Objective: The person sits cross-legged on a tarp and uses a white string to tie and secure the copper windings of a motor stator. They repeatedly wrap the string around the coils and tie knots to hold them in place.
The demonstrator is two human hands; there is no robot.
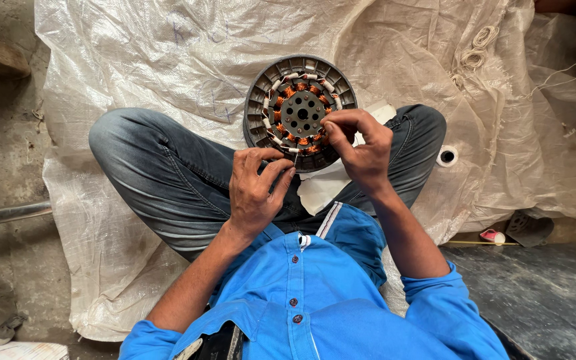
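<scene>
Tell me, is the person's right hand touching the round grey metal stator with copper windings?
Touching. The head view shows the right hand with fingertips pressed onto the round grey stator at its copper windings.

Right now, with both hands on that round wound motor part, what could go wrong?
The stator rests tilted on the person's knees, not on a flat surface, so it might slip. The right hand pinches at the thin copper windings, which could nick or snap. The left hand touches only the lower rim, giving little support.

White woven sheet (168,60), tape roll (447,156), coiled string (475,50), grey pipe (5,215), concrete floor (1,133)
</scene>
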